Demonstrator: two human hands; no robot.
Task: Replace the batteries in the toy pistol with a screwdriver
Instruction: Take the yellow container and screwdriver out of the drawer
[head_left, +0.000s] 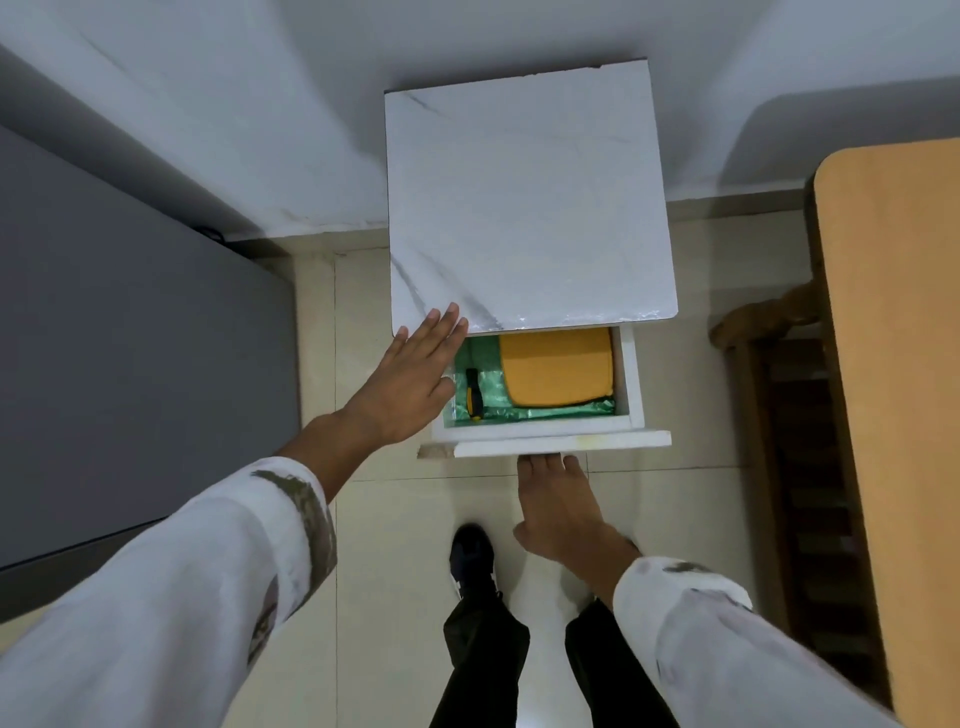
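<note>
A white cabinet (530, 208) stands at 12 o'clock against the wall, and its drawer (631, 374) is pulled out toward the person. The screwdriver (474, 393), black with yellow, lies in the drawer's 9 o'clock side on a green liner (545, 414), its length running from 12 to 6. At its 3 o'clock, just beside it, is a yellow pouch (558, 366) that fills most of the drawer. The left hand (410, 374) is flat, palm down, over the drawer's 9 o'clock edge. Its fingers (447, 325) are straight and close together, with the tips at the cabinet top's near corner and the thumb spread toward the screwdriver without touching it. The right hand (558, 509) reaches from 6 o'clock to the drawer front (613, 441). Its fingertips are hidden under the front's lip, so I cannot tell whether they grip it. A dark shoe (471, 558) is on the tiled floor at 6 o'clock, a wooden table (898, 364) stands at 3 o'clock and a grey surface (130, 338) at 9.
</note>
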